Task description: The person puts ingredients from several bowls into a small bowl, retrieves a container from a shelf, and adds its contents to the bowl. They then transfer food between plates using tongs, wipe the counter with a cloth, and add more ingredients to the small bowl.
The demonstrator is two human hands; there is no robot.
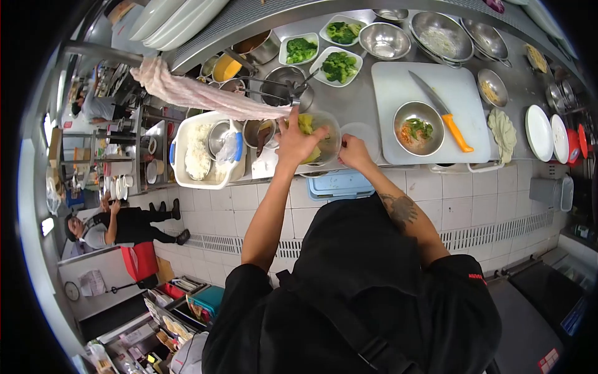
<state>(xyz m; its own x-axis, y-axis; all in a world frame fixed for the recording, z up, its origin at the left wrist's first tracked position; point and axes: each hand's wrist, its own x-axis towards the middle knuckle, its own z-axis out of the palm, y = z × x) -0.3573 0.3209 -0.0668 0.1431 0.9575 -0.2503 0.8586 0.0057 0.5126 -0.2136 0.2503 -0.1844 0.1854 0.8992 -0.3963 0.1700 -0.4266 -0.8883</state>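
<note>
My left hand (298,142) lies with fingers spread over the left side of a clear plastic tub (331,140). Yellow-green chunks (306,123) sit in that tub, partly covered by my fingers. On the tub's other side, my right hand (355,153) is closed, knuckles up, near the tub's edge. A round translucent lid-like disc (367,136) lies just beyond it. What the right fingers hold, if anything, is hidden.
To the right, a white cutting board (389,81) carries an orange-handled knife (458,131) and a steel bowl (403,140). At left stands a white bin (180,140) with rice. A twisted cloth (199,90) hangs above pots. Broccoli dishes (339,67) stand behind. Another person (106,227) is at left.
</note>
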